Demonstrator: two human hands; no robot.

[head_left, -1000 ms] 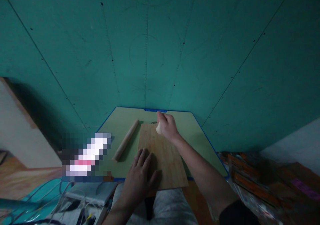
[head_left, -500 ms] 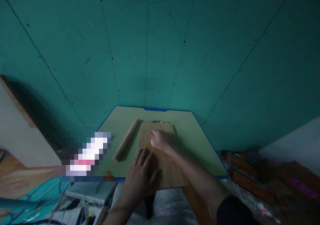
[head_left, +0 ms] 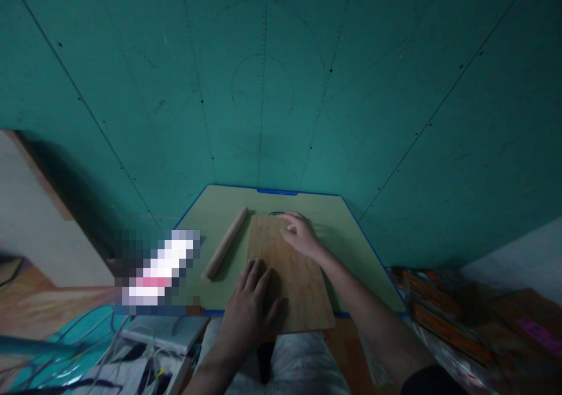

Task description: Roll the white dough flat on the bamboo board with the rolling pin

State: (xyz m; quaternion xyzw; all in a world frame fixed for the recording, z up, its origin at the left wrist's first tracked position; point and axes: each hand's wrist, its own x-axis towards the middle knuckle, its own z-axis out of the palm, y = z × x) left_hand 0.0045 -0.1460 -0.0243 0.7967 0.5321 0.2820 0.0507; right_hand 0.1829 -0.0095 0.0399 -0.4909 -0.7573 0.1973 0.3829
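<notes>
Taking the board (head_left: pixel 302 289) as our dial, with twelve towards the wall (head_left: pixel 377 120), we are resting our left hand (head_left: pixel 249 304) palm-down at eight o'clock, its fingers lying extended, its thumb standing apart, and its grip closing on nothing. Near twelve o'clock, our right hand (head_left: pixel 302 234) is curving loosely over a pale, smooth-looking lump (head_left: pixel 291 228), which is peeping out between thumb and fingers at the board's far end; we are not managing to tell how firmly the hand is holding it. The board is showing flat, tan wood with a fine grain, and a thin, curved ring (head_left: pixel 276 213) is jutting from its twelve o'clock edge. At ten o'clock a pin (head_left: pixel 225 245) of plain, rounded wood is lying aslant, just beside the board and apart from both hands. Beneath everything, a pale green table (head_left: pixel 346 248) with a blue rim is standing against the dull green wall, which is bearing seams, dark dots and thinly drawn circles. Cables (head_left: pixel 144 363) are tangling at eight o'clock, a whitish panel (head_left: pixel 39 213) is leaning at ten, and brown boxes (head_left: pixel 513 310) are crowding four. A pink label (head_left: pixel 542 335) is sitting there unreadably, and pixelation is hiding an item (head_left: pixel 162 266) at nine.
</notes>
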